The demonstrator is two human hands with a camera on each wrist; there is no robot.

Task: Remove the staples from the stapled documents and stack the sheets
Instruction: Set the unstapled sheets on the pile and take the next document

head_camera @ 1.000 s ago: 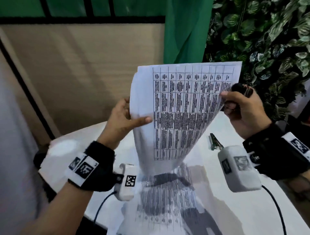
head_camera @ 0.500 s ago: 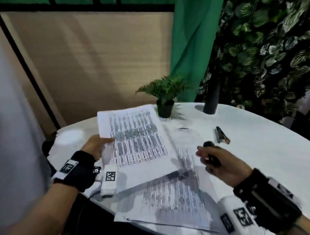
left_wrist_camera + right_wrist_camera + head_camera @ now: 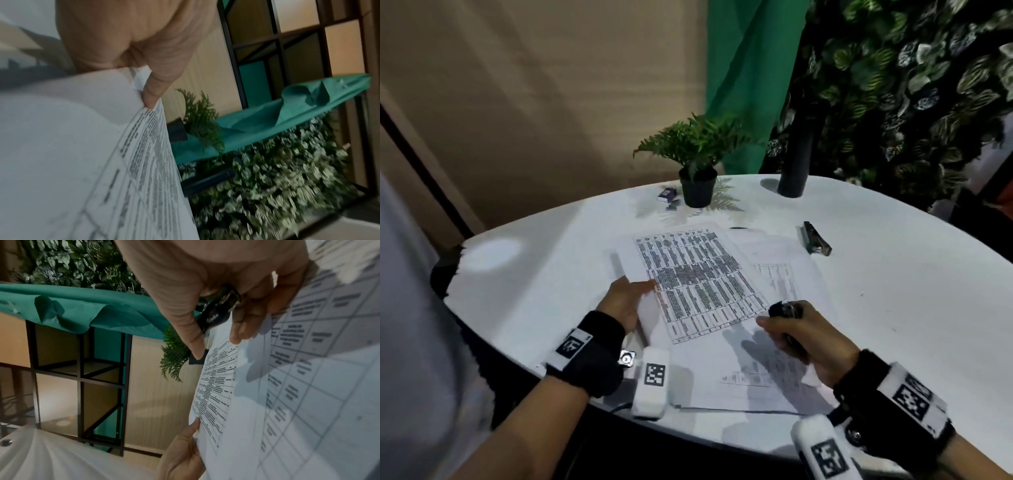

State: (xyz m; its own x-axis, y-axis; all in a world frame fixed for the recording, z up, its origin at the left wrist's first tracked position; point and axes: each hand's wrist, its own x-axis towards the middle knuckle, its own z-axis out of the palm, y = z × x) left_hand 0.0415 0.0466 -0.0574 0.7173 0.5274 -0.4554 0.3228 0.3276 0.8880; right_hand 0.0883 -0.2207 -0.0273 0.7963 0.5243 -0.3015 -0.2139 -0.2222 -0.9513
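As the printed sheet (image 3: 698, 281) is pinched by the left hand (image 3: 625, 301), it is best squared onto the sheets (image 3: 774, 370) on the worktop (image 3: 893, 308); the staple remover (image 3: 786, 313) is clasped in the right hand (image 3: 815, 339).

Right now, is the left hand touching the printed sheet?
Touching. The left wrist view shows the left hand pinching the printed sheet at its edge; the head view agrees.

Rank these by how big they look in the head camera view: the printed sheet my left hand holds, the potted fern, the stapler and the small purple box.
Largest to smallest:
1. printed sheet
2. potted fern
3. stapler
4. small purple box
The fern and box sit farther from the camera, so they look smaller than they are.
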